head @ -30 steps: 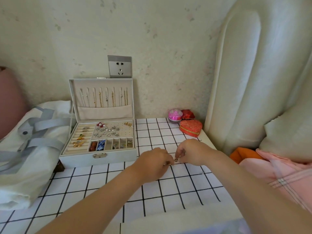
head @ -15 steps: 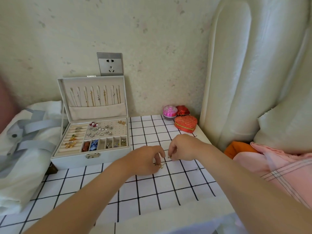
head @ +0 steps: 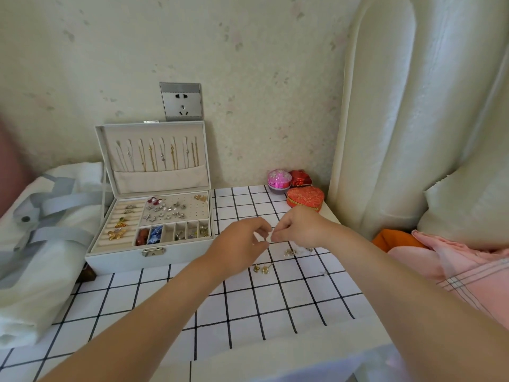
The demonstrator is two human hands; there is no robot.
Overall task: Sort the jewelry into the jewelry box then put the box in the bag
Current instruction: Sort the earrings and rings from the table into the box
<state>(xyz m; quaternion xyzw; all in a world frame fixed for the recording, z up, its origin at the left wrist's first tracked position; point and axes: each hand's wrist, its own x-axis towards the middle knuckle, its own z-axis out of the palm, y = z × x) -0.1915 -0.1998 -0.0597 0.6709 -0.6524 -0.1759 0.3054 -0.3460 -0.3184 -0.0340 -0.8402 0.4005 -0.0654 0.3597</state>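
A white jewelry box [head: 121, 260] stands open at the left of the checked tabletop, with chains hung in its lid and rings, studs and beads in its tray. My left hand [head: 239, 246] and my right hand [head: 298, 226] meet just right of the box, above the table. Their fingertips pinch a tiny earring [head: 266, 239] between them. Loose gold earrings [head: 261, 269] lie below my left hand, and small silver pieces [head: 290, 252] lie under my right wrist. A white bag [head: 41, 244] with grey straps lies left of the box.
A pink round case [head: 278, 180], a red case [head: 300, 178] and a red heart-shaped case [head: 304, 198] sit at the table's back right corner. A padded headboard [head: 399, 119] and pink bedding [head: 454, 266] border the right side. A wall socket [head: 181, 102] is above the box.
Both hands have lifted a little off the table with the small earring between their fingertips. The gold earrings and silver pieces that the hands hid now show on the cloth.
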